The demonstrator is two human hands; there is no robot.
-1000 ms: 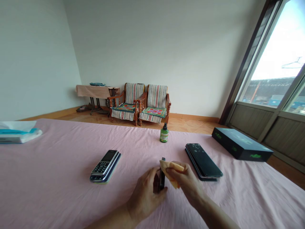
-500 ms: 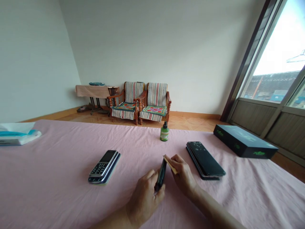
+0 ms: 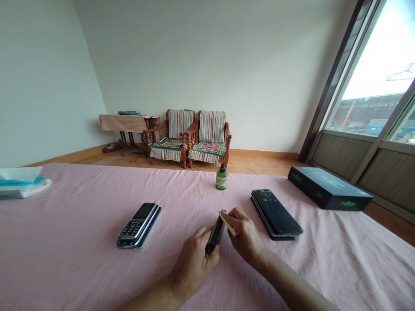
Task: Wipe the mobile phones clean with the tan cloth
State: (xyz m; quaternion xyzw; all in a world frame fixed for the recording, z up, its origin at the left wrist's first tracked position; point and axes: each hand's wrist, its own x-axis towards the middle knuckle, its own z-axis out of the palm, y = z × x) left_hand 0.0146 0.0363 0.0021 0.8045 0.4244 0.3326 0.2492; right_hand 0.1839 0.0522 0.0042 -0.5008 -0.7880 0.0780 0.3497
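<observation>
1. Setting: pale-walled room, two wooden armchairs [image 3: 194, 149] beyond; pink sheet [image 3: 81, 207] before me. Clock centred on my hands.
2. Left hand [image 3: 196, 259]: fingers curled closed round the lower part of a dark, slim handset [image 3: 215, 234] at the centre. It is tilted, narrow edge up, presumably to expose that edge. Cannot tell whether it has keys.
3. Right hand [image 3: 244, 235]: fingers pinched together on a folded yellow cloth [image 3: 228, 225], which meets the handset's upper end; the pinch probably suits so thin an edge.
4. At 9, silver-and-black keypad phone [image 3: 138, 222] topping a stack; toward 3, black smartphone [image 3: 277, 214] topping another. Sorted by kind, I judge.
5. At 12, green spray bottle [image 3: 221, 180], upright; at 2, black box [image 3: 330, 190]; near 10, tissue pack [image 3: 26, 188].
</observation>
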